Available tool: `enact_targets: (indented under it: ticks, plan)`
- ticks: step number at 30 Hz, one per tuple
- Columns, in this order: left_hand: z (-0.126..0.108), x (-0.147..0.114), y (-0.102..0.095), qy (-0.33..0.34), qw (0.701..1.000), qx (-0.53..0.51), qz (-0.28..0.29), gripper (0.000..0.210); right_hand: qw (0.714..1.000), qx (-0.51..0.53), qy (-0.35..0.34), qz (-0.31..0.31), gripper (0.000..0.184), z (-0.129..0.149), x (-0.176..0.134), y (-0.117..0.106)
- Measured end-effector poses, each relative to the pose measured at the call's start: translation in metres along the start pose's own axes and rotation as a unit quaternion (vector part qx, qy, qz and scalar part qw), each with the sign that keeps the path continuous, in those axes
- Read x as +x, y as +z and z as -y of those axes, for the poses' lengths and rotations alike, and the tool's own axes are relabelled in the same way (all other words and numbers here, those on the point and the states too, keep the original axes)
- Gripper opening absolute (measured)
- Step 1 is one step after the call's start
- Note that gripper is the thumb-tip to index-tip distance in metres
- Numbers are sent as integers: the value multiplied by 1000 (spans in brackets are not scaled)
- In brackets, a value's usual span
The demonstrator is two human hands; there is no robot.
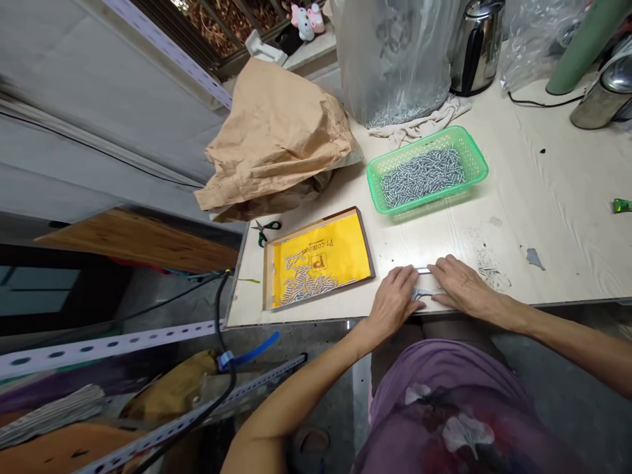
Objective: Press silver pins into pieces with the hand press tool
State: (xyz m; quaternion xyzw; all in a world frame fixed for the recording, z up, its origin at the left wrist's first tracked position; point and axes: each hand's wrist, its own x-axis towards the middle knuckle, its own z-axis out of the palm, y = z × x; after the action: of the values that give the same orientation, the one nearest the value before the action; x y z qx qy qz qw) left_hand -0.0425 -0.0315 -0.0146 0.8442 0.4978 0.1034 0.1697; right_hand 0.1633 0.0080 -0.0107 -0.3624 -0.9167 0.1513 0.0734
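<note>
At the table's front edge, my left hand (396, 294) and my right hand (458, 284) face each other a short gap apart. A thin pale strip with dark edges (422, 270) spans the gap, and the fingertips of both hands are closed on its ends. Nearer to me, a greyish flat piece (425, 292) shows between the thumbs; its kind is unclear. Left of my hands lies a shallow tray (368, 247) with a yellow lining and many small metal pins (309, 288). Beyond my hands stands a green plastic basket (476, 168) full of similar small metal pieces (424, 176).
Scissors (266, 227) lie behind the tray by the table's left edge. Crumpled brown paper (281, 131), a large clear plastic bag (392, 59), a cloth (429, 122) and a steel kettle (476, 49) stand along the back. A green tube (585, 49) leans at the right.
</note>
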Motion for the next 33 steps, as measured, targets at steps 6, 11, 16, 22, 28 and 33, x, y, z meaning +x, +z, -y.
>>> enact_targets:
  ticks: [6,11,16,22,28,33]
  plan:
    - [1,35,0,51,991,43,117,66,999,-25,36,-11,52,3,-7,2]
    - [-1,38,-7,36,987,56,145,47,996,-77,54,5,31,6,-10,1]
    - [-5,36,-5,-4,988,58,143,22,999,-44,21,-2,13,5,-5,18]
    - [-5,33,0,-26,992,52,116,25,999,-44,28,3,11,-2,-2,12]
    - [-12,8,31,10,1000,7,-18,45,999,-37,20,11,31,-27,2,-12]
    - [-28,-10,50,73,997,-26,-8,57,997,-55,46,10,16,-47,21,-9]
